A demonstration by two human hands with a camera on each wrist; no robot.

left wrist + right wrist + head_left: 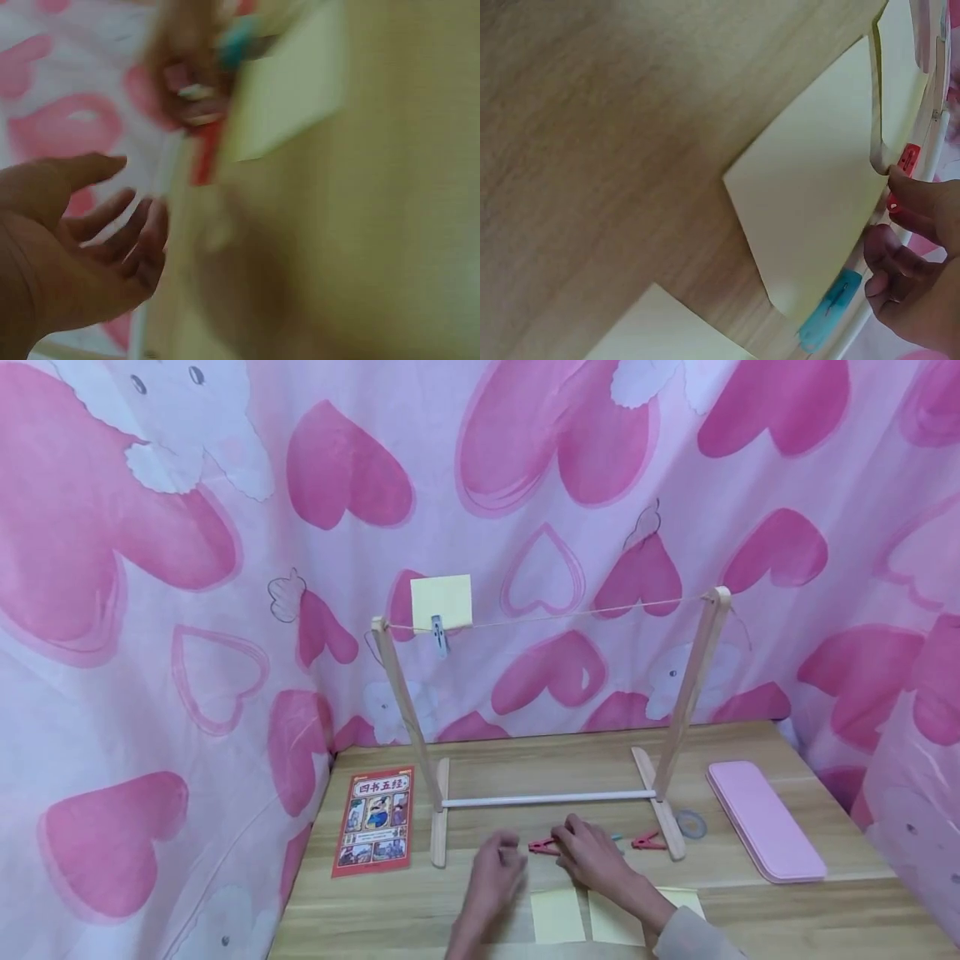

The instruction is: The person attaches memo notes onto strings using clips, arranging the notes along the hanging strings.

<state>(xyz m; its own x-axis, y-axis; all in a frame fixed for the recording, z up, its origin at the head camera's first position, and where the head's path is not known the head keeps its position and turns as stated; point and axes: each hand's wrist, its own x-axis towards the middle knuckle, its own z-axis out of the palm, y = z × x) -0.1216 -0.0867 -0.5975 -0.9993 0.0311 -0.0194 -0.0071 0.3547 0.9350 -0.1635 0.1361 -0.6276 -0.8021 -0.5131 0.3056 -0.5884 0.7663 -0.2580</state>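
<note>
My right hand (596,858) pinches a red clothespin (542,847) just above the tabletop or on it; the exact height cannot be told. In the right wrist view, thumb and fingers close about the end of that red clothespin (908,159), beside yellow paper notes (810,165). A teal clothespin (829,311) lies by the notes, mostly covered by the hand in the head view. To the left, my left hand (495,877) holds nothing; its fingers (112,232) are loosely bent. Another red clothespin (648,841) lies right of my right hand.
A wooden stand (405,718) carries a string (555,617), where a grey-blue clothespin (439,637) holds a yellow note (450,593). A red booklet (375,821) lies left, a tape roll (692,824) and pink case (765,821) right. Patterned curtain surrounds the table (510,760).
</note>
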